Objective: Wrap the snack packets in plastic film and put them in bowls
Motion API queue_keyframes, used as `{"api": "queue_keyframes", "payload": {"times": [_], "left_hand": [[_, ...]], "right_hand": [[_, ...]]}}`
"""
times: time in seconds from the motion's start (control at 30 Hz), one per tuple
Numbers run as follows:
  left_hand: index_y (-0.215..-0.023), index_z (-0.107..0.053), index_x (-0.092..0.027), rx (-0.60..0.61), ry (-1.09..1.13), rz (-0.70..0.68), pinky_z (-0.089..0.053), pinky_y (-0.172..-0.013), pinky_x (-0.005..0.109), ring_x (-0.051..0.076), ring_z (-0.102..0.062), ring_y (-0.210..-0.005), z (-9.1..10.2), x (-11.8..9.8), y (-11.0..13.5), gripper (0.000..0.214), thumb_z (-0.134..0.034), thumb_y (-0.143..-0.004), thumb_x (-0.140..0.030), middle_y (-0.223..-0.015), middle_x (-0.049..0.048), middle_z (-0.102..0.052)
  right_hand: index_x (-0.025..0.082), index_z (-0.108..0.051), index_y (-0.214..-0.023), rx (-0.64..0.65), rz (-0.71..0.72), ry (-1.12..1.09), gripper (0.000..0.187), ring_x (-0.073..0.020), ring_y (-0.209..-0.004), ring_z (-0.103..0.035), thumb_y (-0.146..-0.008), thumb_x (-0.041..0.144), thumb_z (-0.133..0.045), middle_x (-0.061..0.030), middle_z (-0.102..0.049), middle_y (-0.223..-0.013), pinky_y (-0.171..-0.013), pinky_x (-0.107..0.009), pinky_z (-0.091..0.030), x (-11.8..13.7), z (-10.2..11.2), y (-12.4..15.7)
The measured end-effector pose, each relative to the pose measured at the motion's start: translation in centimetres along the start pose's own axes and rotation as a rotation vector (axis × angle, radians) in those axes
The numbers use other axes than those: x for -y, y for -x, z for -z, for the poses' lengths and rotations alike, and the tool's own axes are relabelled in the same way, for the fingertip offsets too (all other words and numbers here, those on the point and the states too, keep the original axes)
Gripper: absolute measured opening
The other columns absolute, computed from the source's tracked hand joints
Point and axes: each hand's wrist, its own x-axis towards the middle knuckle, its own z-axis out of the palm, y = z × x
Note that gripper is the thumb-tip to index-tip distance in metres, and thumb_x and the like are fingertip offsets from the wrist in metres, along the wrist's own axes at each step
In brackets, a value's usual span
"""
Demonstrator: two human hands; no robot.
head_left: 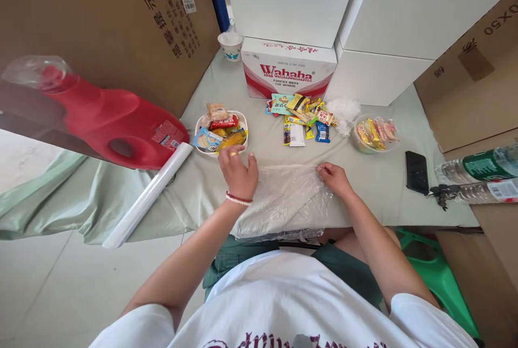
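My left hand [239, 172] is at the near rim of a white bowl [197, 145] filled with wrapped snacks. Its thumb stands apart from its bent fingers, and I see nothing held in it. In a pinch, my right hand [335, 178] grips the far right corner of a clear plastic film [289, 197]. The film lies wrinkled on the cloth in front of me, its near side hanging over the table edge. Among the bowl's snacks are a red packet [224, 121] and a light blue packet [208, 139].
Loose snacks [301, 113] lie before a Wahaha water carton [289, 70]. Crumpled plastic [343, 113] and a tub of snacks [374, 133] are to the right, then a phone [416, 171] and bottles [481, 166]. At left are a red jug [121, 116] and a film roll [148, 195].
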Motion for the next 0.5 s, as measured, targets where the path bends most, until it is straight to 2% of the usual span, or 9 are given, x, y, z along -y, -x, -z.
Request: {"api": "queue_keyframes", "payload": {"times": [0.03, 0.07, 0.13, 0.17, 0.23, 0.3, 0.4, 0.5], "left_hand": [[-0.11, -0.065, -0.017, 0.008, -0.004, -0.149, -0.042, -0.111, 0.05, 0.03, -0.059, -0.124, 0.5, -0.8, 0.9, 0.023, -0.055, -0.095, -0.03, -0.119, 0.0154, -0.067], [-0.111, -0.067, -0.018, 0.104, -0.002, -0.31, -0.042, -0.112, 0.049, 0.028, -0.061, -0.124, 0.9, -1.4, 1.9, 0.023, -0.053, -0.097, -0.029, -0.118, 0.014, -0.07], [-0.119, -0.069, -0.021, 0.385, -0.046, -0.57, -0.035, -0.119, 0.05, 0.028, -0.058, -0.135, 1.3, -1.9, 4.2, 0.028, -0.051, -0.101, -0.031, -0.127, 0.0124, -0.071], [-0.126, -0.069, -0.021, 0.493, -0.096, -0.619, -0.031, -0.122, 0.051, 0.029, -0.054, -0.14, 1.3, -1.5, 5.1, 0.033, -0.049, -0.102, -0.032, -0.136, 0.0133, -0.069], [-0.141, -0.063, -0.021, 0.627, -0.226, -0.593, -0.024, -0.126, 0.057, 0.032, -0.048, -0.148, 1.0, 0.1, 6.4, 0.044, -0.046, -0.103, -0.036, -0.154, 0.0167, -0.057], [-0.152, -0.054, -0.021, 0.688, -0.323, -0.525, -0.019, -0.126, 0.064, 0.035, -0.044, -0.151, 0.6, 2.3, 7.0, 0.054, -0.043, -0.104, -0.04, -0.163, 0.0185, -0.045], [-0.159, -0.046, -0.023, 0.719, -0.36, -0.521, -0.012, -0.127, 0.067, 0.035, -0.038, -0.155, 0.4, 4.5, 7.3, 0.058, -0.04, -0.105, -0.043, -0.169, 0.0164, -0.035], [-0.16, -0.044, -0.024, 0.713, -0.36, -0.534, -0.009, -0.127, 0.067, 0.034, -0.037, -0.156, 0.5, 4.7, 7.3, 0.057, -0.04, -0.106, -0.042, -0.17, 0.0153, -0.033]], "right_hand": [[0.02, -0.068, -0.086, -0.006, 0.015, 0.023, 0.04, -0.0148, -0.063, -0.046, -0.085, 0.057, -0.056, 0.0019, -0.055, -0.065, -0.061, -0.025, -0.036, 0.1, -0.2, -0.1], [0.02, -0.068, -0.086, -0.008, 0.026, 0.048, 0.038, -0.0151, -0.064, -0.047, -0.086, 0.056, -0.055, 0.0015, -0.056, -0.066, -0.061, -0.025, -0.037, 0.2, -0.2, -0.1], [0.02, -0.07, -0.087, 0.011, 0.035, 0.11, 0.035, -0.0159, -0.066, -0.05, -0.088, 0.052, -0.053, 0.0006, -0.06, -0.068, -0.063, -0.026, -0.038, 0.4, 0.2, -0.3], [0.02, -0.071, -0.088, 0.036, 0.041, 0.152, 0.034, -0.0166, -0.067, -0.052, -0.089, 0.05, -0.053, -0.0002, -0.062, -0.07, -0.064, -0.026, -0.04, 0.6, 0.6, -0.6], [0.02, -0.074, -0.09, 0.065, 0.072, 0.267, 0.033, -0.0188, -0.073, -0.058, -0.09, 0.047, -0.054, -0.0031, -0.068, -0.077, -0.069, -0.028, -0.043, 1.3, 2.3, -1.4], [0.019, -0.077, -0.095, -0.007, 0.126, 0.419, 0.034, -0.022, -0.081, -0.062, -0.092, 0.046, -0.055, -0.0077, -0.072, -0.089, -0.075, -0.031, -0.045, 2.4, 4.6, -2.9], [0.017, -0.078, -0.105, -0.189, 0.179, 0.666, 0.037, -0.0265, -0.09, -0.064, -0.096, 0.042, -0.052, -0.0137, -0.074, -0.1, -0.08, -0.034, -0.046, 4.8, 7.7, -6.0], [0.015, -0.079, -0.104, -0.162, 0.14, 0.861, 0.034, -0.0299, -0.094, -0.066, -0.097, 0.031, -0.05, -0.0175, -0.075, -0.101, -0.082, -0.036, -0.047, 8.0, 8.6, -9.6]]}}
